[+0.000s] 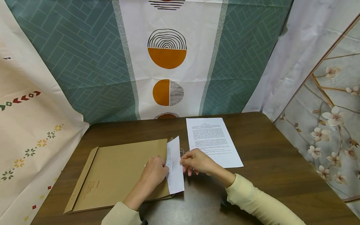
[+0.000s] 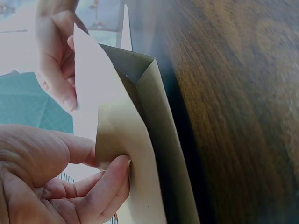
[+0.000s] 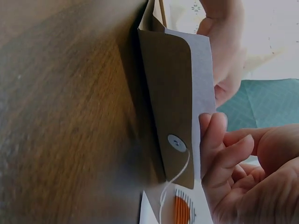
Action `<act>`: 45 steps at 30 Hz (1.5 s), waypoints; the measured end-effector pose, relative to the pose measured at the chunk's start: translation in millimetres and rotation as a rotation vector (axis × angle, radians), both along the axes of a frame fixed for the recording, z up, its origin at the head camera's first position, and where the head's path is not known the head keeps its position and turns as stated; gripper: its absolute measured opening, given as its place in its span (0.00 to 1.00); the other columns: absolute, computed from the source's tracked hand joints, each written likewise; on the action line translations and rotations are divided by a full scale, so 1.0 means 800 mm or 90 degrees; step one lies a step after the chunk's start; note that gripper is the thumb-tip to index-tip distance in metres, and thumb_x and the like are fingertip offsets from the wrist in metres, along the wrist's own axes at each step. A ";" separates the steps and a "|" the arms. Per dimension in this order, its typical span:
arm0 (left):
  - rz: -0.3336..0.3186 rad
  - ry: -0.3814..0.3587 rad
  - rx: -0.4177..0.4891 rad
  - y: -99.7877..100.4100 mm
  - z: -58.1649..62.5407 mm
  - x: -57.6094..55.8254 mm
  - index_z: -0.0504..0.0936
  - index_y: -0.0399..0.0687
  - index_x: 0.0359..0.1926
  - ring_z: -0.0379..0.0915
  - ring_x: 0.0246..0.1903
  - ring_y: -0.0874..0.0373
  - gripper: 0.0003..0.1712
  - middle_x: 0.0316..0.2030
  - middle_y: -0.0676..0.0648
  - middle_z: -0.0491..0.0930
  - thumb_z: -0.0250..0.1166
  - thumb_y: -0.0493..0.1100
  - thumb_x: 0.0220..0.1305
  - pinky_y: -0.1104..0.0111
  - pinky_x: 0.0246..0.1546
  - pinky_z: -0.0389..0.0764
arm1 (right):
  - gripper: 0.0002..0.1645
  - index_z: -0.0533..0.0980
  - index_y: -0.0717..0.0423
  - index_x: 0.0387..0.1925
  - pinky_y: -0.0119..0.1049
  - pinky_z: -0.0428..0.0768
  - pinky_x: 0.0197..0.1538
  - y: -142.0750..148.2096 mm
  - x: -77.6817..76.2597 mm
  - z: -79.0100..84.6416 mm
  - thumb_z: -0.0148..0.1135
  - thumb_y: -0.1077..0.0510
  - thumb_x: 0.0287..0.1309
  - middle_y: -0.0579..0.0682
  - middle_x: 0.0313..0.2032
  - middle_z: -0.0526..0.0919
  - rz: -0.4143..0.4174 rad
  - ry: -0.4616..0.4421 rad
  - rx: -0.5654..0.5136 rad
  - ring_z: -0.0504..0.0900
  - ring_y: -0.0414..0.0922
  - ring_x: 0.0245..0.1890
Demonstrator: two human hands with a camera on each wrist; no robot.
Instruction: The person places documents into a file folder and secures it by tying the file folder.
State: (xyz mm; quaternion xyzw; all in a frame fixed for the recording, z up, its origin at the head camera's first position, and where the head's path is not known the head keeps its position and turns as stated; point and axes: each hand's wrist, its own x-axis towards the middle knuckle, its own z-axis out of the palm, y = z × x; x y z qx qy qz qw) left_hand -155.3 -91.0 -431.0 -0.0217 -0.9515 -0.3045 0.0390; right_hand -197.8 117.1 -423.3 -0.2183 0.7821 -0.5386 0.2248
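Note:
A brown kraft envelope [image 1: 126,168] lies on the table, its mouth facing right. My left hand [image 1: 154,170] pinches the upper layer at the mouth; in the left wrist view the envelope's side [image 2: 147,93] gapes between its layers. A printed white sheet [image 1: 175,165] sticks out of the mouth, its other part hidden by the envelope. My right hand [image 1: 195,162] pinches the sheet's right edge between thumb and fingers. In the right wrist view, the envelope's flap [image 3: 163,79] lies beneath the sheet and carries a round button [image 3: 176,143] with a white string [image 3: 174,179].
A second printed sheet [image 1: 211,137] lies flat on the dark wooden table [image 1: 270,168], behind my right hand. Patterned curtains [image 1: 244,56] hang along the table's back and both sides.

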 end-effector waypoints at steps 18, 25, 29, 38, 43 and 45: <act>-0.012 0.007 0.013 -0.001 0.004 0.003 0.59 0.51 0.12 0.50 0.17 0.60 0.23 0.15 0.55 0.55 0.62 0.29 0.48 0.68 0.17 0.53 | 0.11 0.84 0.61 0.34 0.28 0.65 0.14 -0.018 0.000 -0.007 0.59 0.62 0.71 0.61 0.20 0.81 0.050 0.038 0.026 0.70 0.40 0.10; -0.008 0.012 0.009 0.001 0.005 0.004 0.60 0.51 0.13 0.52 0.18 0.60 0.22 0.16 0.55 0.55 0.63 0.30 0.49 0.67 0.18 0.54 | 0.21 0.81 0.67 0.22 0.26 0.62 0.13 -0.017 -0.001 -0.013 0.59 0.60 0.71 0.52 0.13 0.77 0.050 0.012 0.076 0.67 0.36 0.08; -0.006 0.007 0.007 0.002 0.005 0.004 0.61 0.50 0.13 0.53 0.18 0.59 0.22 0.16 0.54 0.56 0.64 0.30 0.51 0.67 0.18 0.55 | 0.22 0.80 0.65 0.18 0.26 0.63 0.14 -0.017 -0.004 -0.013 0.60 0.61 0.71 0.48 0.12 0.77 0.052 0.005 0.101 0.66 0.36 0.08; -0.009 0.009 0.007 0.002 0.006 0.004 0.61 0.50 0.13 0.55 0.18 0.58 0.21 0.16 0.54 0.57 0.63 0.30 0.50 0.67 0.19 0.56 | 0.24 0.78 0.61 0.14 0.27 0.60 0.13 -0.029 -0.016 -0.015 0.61 0.62 0.68 0.46 0.09 0.76 0.086 0.050 0.157 0.65 0.36 0.06; -0.012 0.012 0.007 0.001 0.006 0.004 0.60 0.51 0.13 0.54 0.18 0.59 0.22 0.16 0.54 0.56 0.63 0.30 0.50 0.67 0.19 0.55 | 0.22 0.79 0.60 0.16 0.27 0.60 0.13 -0.039 -0.021 -0.016 0.61 0.62 0.69 0.45 0.09 0.76 0.103 0.087 0.208 0.65 0.35 0.05; -0.014 0.012 0.007 0.001 0.006 0.004 0.59 0.51 0.13 0.53 0.18 0.60 0.23 0.15 0.55 0.56 0.63 0.30 0.50 0.67 0.18 0.55 | 0.23 0.80 0.58 0.16 0.27 0.59 0.13 -0.043 -0.023 -0.015 0.61 0.61 0.69 0.45 0.08 0.76 0.105 0.104 0.238 0.64 0.35 0.05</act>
